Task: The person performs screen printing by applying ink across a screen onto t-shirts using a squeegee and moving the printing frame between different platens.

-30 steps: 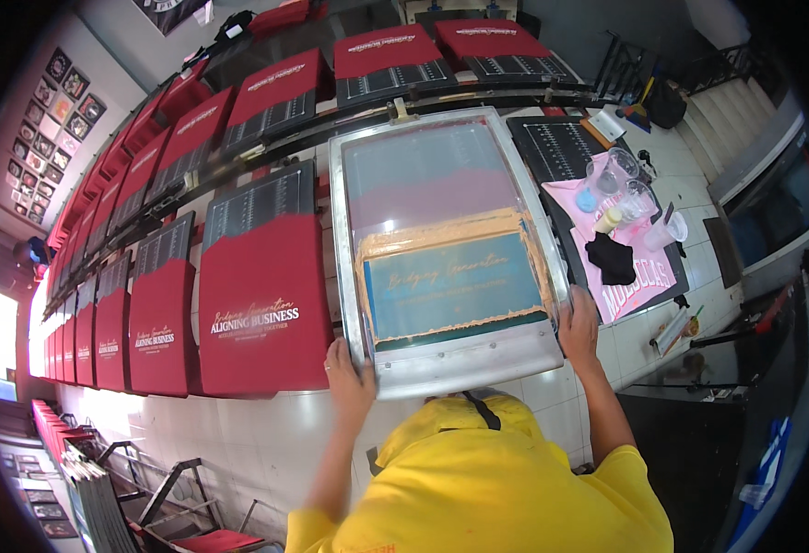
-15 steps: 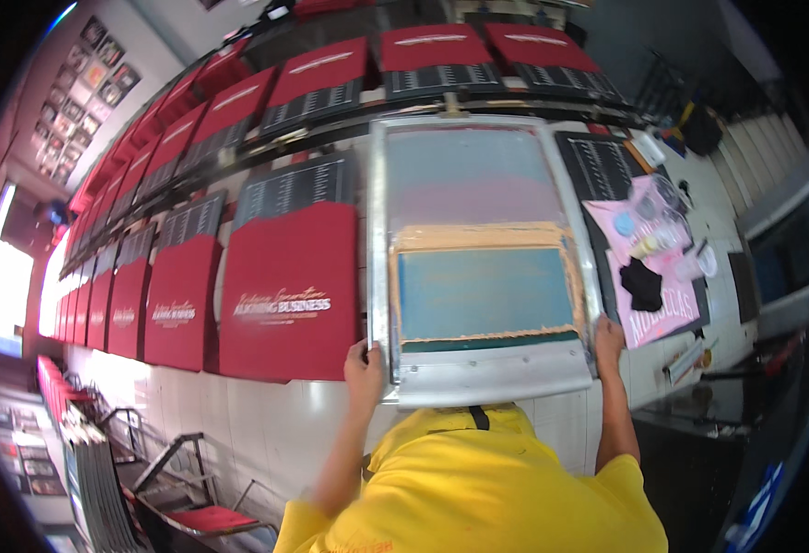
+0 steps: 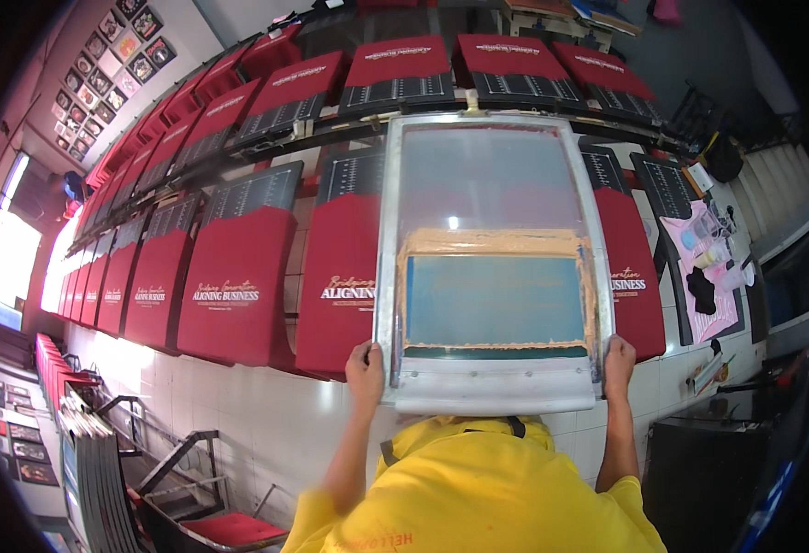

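A screen printing frame (image 3: 491, 408) with metal sides lies in front of me, over the row of red fabric pieces. Its mesh is pale grey at the far end; nearer me is a blue-green panel bordered by tan tape and orange-tan ink. My left hand (image 3: 365, 370) is closed around the frame's near left side. On the opposite side, my right hand (image 3: 619, 365) grips the near right edge. Just left of the frame is a printed red fabric (image 3: 338, 267) on a black board, partly hidden by it. Another printed red fabric (image 3: 633, 304) shows along its right side.
Several more red fabrics on boards (image 3: 238, 267) run to the left, with a second row (image 3: 395, 69) behind a dark rail. At right, a board carries a pink cloth (image 3: 722, 309), a black cloth (image 3: 700, 290) and plastic cups. A metal-framed chair (image 3: 229, 528) stands lower left.
I have moved left along the row with the screen frame, still held in both hands. A printed red fabric now shows at its right, and the pink cloth sits farther right.
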The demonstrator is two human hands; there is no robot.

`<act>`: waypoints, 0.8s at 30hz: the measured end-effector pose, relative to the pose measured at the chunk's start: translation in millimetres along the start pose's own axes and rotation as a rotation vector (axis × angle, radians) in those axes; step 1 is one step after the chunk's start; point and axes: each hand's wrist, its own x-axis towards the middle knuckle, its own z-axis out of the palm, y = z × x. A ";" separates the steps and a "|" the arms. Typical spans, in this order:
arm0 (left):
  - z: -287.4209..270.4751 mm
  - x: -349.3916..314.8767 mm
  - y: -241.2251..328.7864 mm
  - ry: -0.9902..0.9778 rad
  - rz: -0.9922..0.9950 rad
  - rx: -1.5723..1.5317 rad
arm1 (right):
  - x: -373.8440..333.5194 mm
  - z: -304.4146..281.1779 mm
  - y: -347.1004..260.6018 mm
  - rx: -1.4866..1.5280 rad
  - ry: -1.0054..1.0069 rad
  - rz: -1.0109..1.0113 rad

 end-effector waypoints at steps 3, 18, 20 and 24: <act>-53.8 23.9 -30.6 -0.008 -0.082 -0.004 | -43.7 40.4 -29.1 0.005 -0.041 0.028; -159.6 98.3 -75.3 0.025 -0.054 0.067 | -110.2 151.4 -90.2 -0.092 -0.080 -0.019; -163.1 104.2 -72.1 -0.007 -0.070 0.068 | -109.3 156.2 -92.1 -0.108 -0.082 -0.019; -166.5 117.5 -78.1 -0.048 -0.094 0.041 | -107.0 164.5 -100.0 -0.092 -0.089 0.009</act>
